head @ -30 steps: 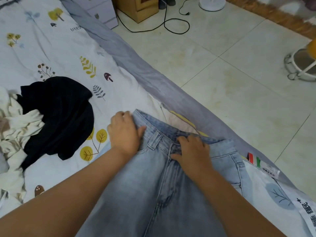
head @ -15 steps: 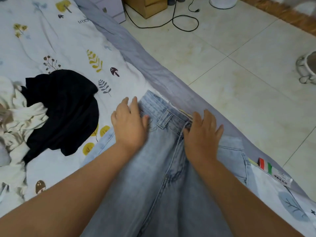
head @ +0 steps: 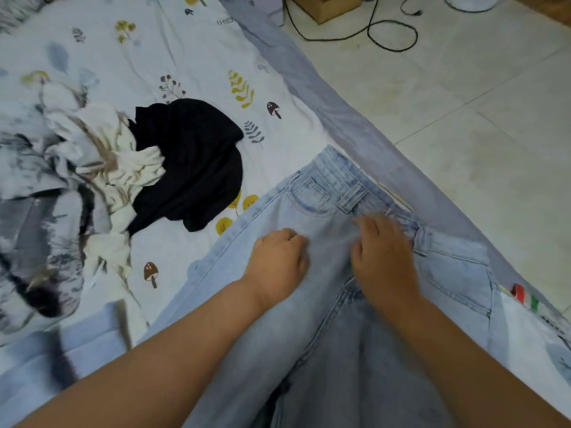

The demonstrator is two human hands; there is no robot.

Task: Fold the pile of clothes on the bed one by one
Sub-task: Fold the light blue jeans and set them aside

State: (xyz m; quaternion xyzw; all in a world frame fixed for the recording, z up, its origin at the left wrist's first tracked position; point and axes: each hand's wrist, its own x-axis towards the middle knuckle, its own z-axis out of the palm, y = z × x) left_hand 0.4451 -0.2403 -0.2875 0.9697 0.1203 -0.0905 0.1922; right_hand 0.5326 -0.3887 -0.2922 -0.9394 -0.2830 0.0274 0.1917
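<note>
A person leans over a bed [head: 191, 57] whose leaf-and-mushroom sheet runs ahead of and to the left of both hands, its grey edge passing just beyond the right hand and dropping to a tiled floor [head: 463, 156]. Pale blue jeans [head: 333, 350] lie face up beneath both hands, waistband away from the person and close to the bed's edge, legs running back under the forearms and out of view. Well to the left of the left hand sits the pile [head: 102, 168] not yet folded: a black garment [head: 197, 168] against crumpled white and grey-printed cloth.

The left hand [head: 278, 267] rests on the denim below the front pocket with fingers curled under; whether they pinch any fabric cannot be told. The right hand [head: 386, 257], blurred, lies spread and flat over the fly, fingertips toward the waistband.

The step looks like smoothing the jeans before the first fold, so the task is early. To do it well, both palms should sweep outward from the centre seam, flattening the seat and pocket. The waistband corner nearest the edge should be kept on the mattress, since denim's weight could drag it floorward. One leg can then be laid squarely over the other.
</note>
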